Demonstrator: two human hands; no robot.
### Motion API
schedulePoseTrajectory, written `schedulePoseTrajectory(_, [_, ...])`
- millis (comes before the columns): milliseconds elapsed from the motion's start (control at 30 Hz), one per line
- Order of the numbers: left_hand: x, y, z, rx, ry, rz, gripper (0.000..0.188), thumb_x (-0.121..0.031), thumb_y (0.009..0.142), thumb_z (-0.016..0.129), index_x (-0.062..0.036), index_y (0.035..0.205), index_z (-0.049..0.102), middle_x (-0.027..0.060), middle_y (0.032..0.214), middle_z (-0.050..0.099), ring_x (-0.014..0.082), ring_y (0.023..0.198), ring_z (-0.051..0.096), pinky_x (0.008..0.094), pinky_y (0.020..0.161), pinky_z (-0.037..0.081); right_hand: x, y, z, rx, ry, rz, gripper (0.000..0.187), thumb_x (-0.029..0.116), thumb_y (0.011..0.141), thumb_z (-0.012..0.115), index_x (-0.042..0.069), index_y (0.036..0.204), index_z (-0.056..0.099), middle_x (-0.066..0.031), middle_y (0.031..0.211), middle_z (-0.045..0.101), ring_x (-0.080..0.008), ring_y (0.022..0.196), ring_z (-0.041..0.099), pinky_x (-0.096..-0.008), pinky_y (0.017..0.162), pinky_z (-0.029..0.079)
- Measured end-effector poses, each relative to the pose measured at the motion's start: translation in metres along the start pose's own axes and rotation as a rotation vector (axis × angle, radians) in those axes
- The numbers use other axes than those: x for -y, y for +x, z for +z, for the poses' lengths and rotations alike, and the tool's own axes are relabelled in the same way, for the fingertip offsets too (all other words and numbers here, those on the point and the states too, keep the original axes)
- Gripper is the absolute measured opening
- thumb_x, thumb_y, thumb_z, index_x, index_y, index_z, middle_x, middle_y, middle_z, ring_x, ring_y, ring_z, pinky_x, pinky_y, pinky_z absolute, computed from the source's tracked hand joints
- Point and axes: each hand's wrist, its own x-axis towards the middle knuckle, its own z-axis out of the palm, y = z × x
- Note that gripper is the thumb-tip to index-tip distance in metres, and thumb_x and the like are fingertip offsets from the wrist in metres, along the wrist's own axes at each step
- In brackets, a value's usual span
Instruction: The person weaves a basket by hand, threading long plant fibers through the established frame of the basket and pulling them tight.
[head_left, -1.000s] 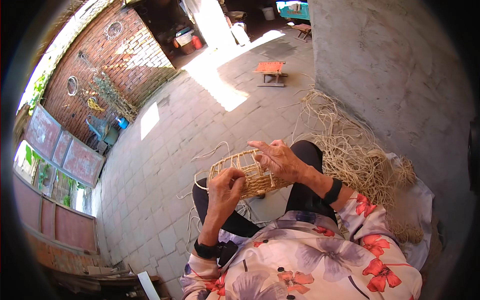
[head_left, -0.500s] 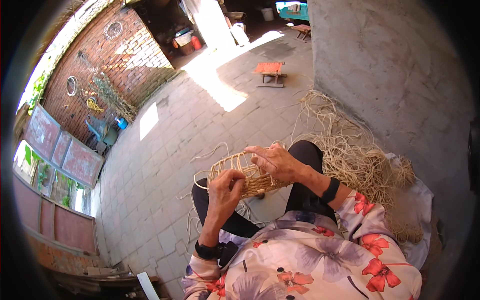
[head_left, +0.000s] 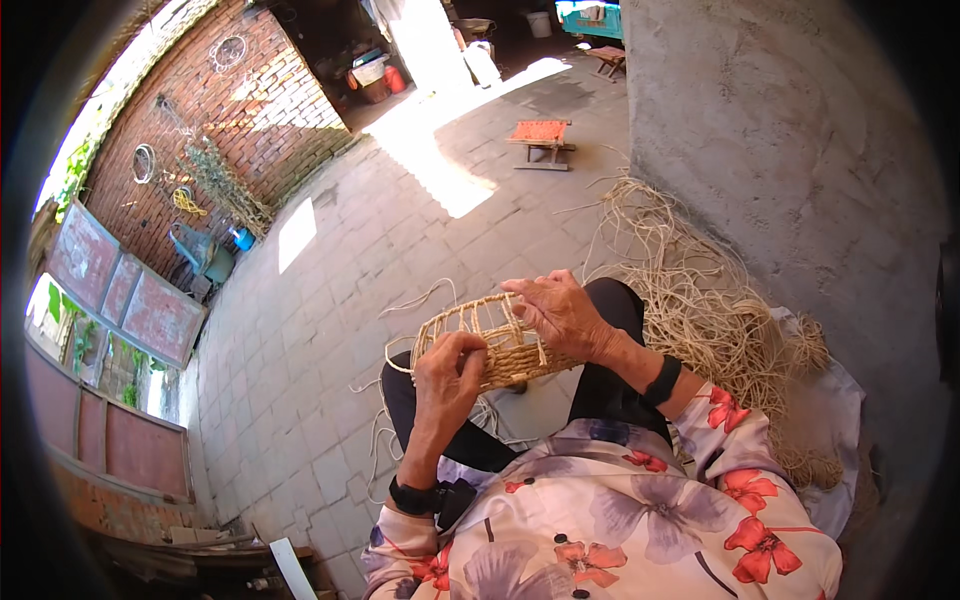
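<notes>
Seated worker seen from above, near to far. Foreground: one pale shirt with red and purple flowers (head_left: 650,515), then two black wristbands, one on the left wrist (head_left: 413,497), one on the right (head_left: 663,380). Over the lap, between the black-trousered knees, lies one straw-coloured, basket-like piece of woven cord (head_left: 528,363), its long axis running left to right, its right end angled slightly away from the body. Both hands touch it. The left hand (head_left: 447,385) covers its near left end, fingers curled and thumb closed toward the forefinger; whether cord is pinched between them cannot be told. The right hand (head_left: 565,318) lies over the far right part, forefinger extended leftward along the open upper rim, thumb below; its grip is partly hidden. The open uprights stand between the hands. To the right, one tangled heap of straw-coloured cord (head_left: 705,335) lies beside the grey plastered wall (head_left: 780,130). Beyond, on the grey paving (head_left: 370,250): two low stools, one orange-topped (head_left: 540,133), one reddish-brown (head_left: 606,57), farther off.
</notes>
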Motion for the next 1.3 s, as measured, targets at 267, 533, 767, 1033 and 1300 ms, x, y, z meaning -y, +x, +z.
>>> schedulePoseTrajectory(267, [-0.002, -0.001, 0.002, -0.002, -0.022, -0.025, 0.006, -0.002, 0.084, 0.066, 0.0003, 0.090, 0.067, 0.0053, 0.078, 0.061, 0.0088, 0.060, 0.051, 0.0253, 0.058, 0.044, 0.009, 0.000, 0.006, 0.147, 0.113, 0.069, 0.039, 0.034, 0.101, 0.047, 0.009, 0.129, 0.055, -0.0118, 0.079, 0.066, -0.0275, 0.077, 0.064, -0.0388, 0.086, 0.041])
schedulePoseTrajectory(533, [0.014, -0.009, -0.002, 0.010, -0.028, 0.010, 0.007, -0.002, 0.082, 0.067, -0.0013, 0.090, 0.067, 0.0057, 0.082, 0.060, 0.0101, 0.062, 0.052, 0.0252, 0.059, 0.044, 0.026, 0.022, 0.001, 0.334, 0.408, 0.347, 0.056, 0.052, 0.101, 0.039, 0.003, 0.124, 0.056, -0.0155, 0.077, 0.064, -0.0224, 0.059, 0.064, -0.0365, 0.061, 0.050])
schedulePoseTrajectory(767, [0.006, -0.013, 0.003, -0.104, 0.254, 0.193, 0.021, -0.007, 0.073, 0.072, -0.0104, 0.093, 0.068, 0.0050, 0.098, 0.060, 0.0269, 0.086, 0.059, 0.0382, 0.073, 0.046, 0.026, 0.026, 0.006, 0.481, 0.415, 0.328, 0.060, 0.054, 0.102, 0.034, 0.003, 0.127, 0.055, -0.0166, 0.098, 0.067, -0.0221, 0.063, 0.068, -0.0352, 0.068, 0.054])
schedulePoseTrajectory(1033, [0.006, -0.005, 0.025, -0.032, 0.397, 0.384, 0.020, -0.012, 0.072, 0.076, -0.0141, 0.091, 0.070, 0.0010, 0.091, 0.060, 0.0218, 0.086, 0.057, 0.0383, 0.076, 0.038, 0.016, 0.019, 0.022, 0.370, 0.387, 0.249, 0.053, 0.046, 0.103, 0.038, 0.002, 0.127, 0.055, -0.0208, 0.108, 0.067, -0.0332, 0.091, 0.067, -0.0394, 0.082, 0.052])
schedulePoseTrajectory(1300, [-0.006, -0.006, 0.024, 0.259, -0.130, 0.373, 0.011, 0.001, 0.083, 0.068, -0.0046, 0.092, 0.066, 0.0071, 0.089, 0.066, 0.0227, 0.081, 0.064, 0.0343, 0.072, 0.049, 0.018, 0.002, -0.032, -0.043, 0.364, 0.275, 0.025, 0.020, 0.092, 0.063, 0.001, 0.107, 0.066, -0.0159, 0.093, 0.069, -0.0274, 0.089, 0.068, -0.0352, 0.077, 0.052])
